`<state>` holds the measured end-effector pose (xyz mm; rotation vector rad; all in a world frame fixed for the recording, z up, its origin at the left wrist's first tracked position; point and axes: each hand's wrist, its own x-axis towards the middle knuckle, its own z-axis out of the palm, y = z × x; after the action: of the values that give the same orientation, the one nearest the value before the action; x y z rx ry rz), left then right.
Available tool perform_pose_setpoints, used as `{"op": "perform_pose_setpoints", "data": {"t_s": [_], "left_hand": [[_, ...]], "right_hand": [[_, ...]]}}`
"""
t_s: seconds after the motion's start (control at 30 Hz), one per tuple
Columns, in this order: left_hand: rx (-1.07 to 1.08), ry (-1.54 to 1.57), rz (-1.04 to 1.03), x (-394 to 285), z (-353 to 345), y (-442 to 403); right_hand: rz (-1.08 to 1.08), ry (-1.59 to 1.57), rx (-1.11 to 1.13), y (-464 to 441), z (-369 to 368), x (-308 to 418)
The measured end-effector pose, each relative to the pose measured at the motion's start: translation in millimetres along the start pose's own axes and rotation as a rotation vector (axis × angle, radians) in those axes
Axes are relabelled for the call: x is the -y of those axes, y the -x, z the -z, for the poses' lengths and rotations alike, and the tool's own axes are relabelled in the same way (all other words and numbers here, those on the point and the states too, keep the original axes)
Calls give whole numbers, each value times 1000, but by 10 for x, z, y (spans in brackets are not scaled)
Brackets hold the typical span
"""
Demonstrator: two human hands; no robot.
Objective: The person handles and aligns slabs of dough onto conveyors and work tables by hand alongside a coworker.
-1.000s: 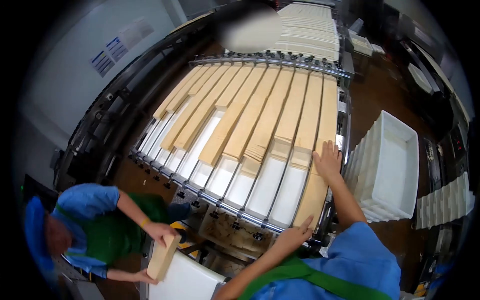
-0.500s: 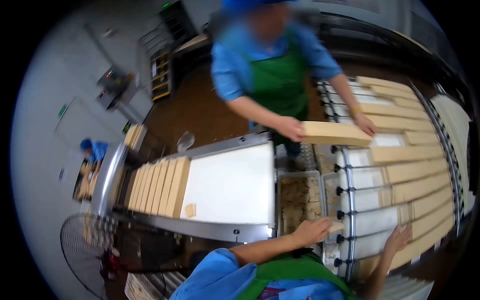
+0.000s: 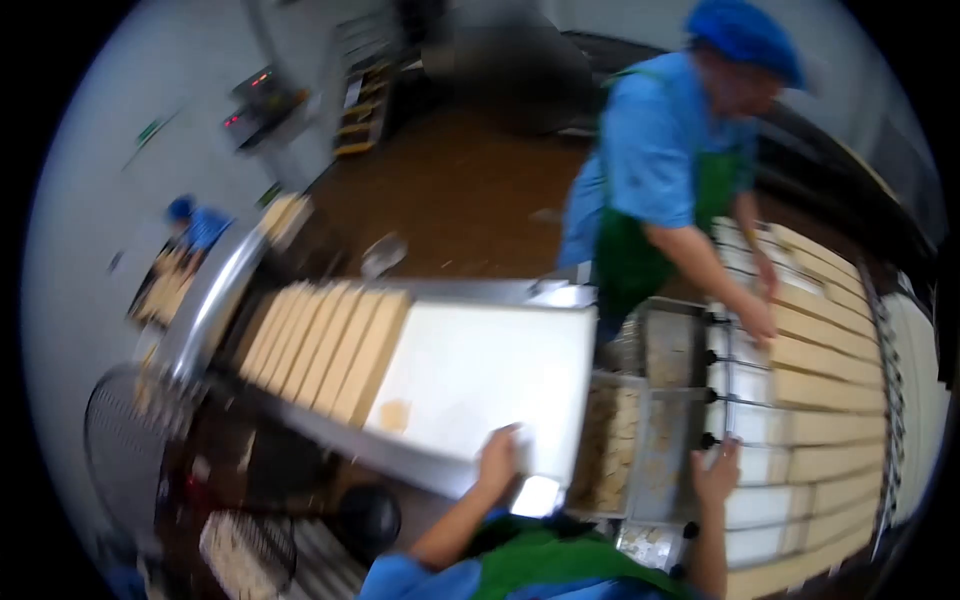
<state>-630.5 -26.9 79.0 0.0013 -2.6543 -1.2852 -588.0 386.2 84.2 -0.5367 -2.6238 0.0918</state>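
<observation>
My left hand [image 3: 498, 460] is over the front edge of the white conveyor belt [image 3: 500, 370], fingers curled. A pale smear shows by the fingertips; I cannot tell whether it is something held. On the belt near the long blocks lies a small tan piece [image 3: 394, 415]. My right hand [image 3: 716, 474] is open, fingers apart, at the near rail of the slatted rack [image 3: 750, 515], apparently holding nothing. Long pale-tan blocks [image 3: 835, 432] lie in rows on that rack. Similar blocks [image 3: 325, 345] stand side by side at the belt's left end.
Between belt and rack are a bin of tan offcuts [image 3: 622, 450] and a grey metal tray [image 3: 672, 345]. A co-worker in a green apron [image 3: 665, 170] reaches over the rack's far side. A wire fan [image 3: 135, 455] stands at left; another person [image 3: 200, 228] works beyond.
My left hand has moved left from above the offcut bin to the belt. My right hand has drawn back to the rack's rail. The co-worker has turned and lowered the carried block onto the rack.
</observation>
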Motion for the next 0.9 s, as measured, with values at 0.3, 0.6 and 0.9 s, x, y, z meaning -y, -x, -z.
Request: {"op": "perform_pose_setpoints", "data": {"t_s": [0.3,0.6,0.9], "left_hand": [[336,-948,380,2139,955,-382],[827,-1034,311,2075,916,-736],[261,-534,-94,2231,-301,-520]], "right_hand": [[-223,52,230,-114,155,231],[-213,51,165,-98,65,203],[-239,32,219,11,191,245]]}}
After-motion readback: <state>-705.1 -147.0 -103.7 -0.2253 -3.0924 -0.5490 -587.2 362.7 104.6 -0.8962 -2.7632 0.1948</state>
